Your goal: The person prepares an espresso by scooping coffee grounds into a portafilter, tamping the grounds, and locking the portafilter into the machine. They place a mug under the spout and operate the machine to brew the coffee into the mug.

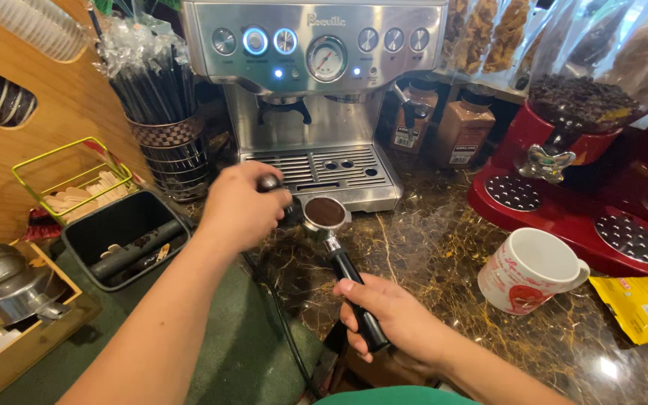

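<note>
the right hand is clenched round the black handle of the coffee holder, whose long axis runs away from that hand, its filled basket pointing at the espresso machine. just left of the basket, the left hand grasps a dark tamper.

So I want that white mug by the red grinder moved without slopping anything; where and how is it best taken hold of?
Grip the white mug by its handle, coming in from the right. The handle juts out on that side, toward the yellow packet, and nothing blocks it. The mug looks tilted, its mouth turned up toward the camera, so level it as you lift.
</note>
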